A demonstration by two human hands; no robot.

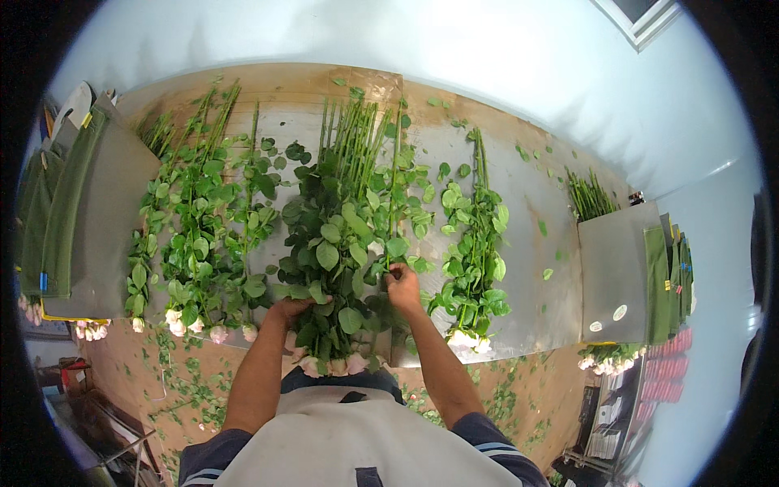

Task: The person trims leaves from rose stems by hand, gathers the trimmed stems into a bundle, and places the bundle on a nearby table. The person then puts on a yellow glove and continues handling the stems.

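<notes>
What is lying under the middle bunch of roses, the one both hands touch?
The grey metal table shows around the middle bunch of roses. Directly beneath, leaves cover everything.

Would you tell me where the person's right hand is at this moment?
In the head view, the right hand sits just right of centre, pinching a stem on the right edge of the middle rose bunch, with a smaller rose bunch to its right.
</notes>
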